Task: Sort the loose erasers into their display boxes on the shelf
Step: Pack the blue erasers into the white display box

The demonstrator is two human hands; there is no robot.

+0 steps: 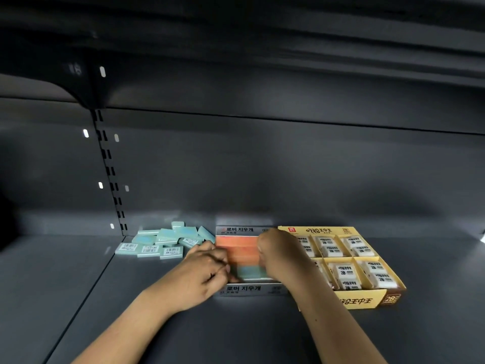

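Between hands [241, 258], "로버 지우개" box [242, 288]

The grey display box [242, 229] reads "로버 지우개" on both end flaps; the yellow box's [359, 300] wrapped erasers [346, 271] read "2B", apparently.

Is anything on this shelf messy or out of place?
Yes. A jumbled pile of light blue erasers lies loose on the shelf, left of the grey display box; some overlap or tilt. The yellow box looks neatly filled.
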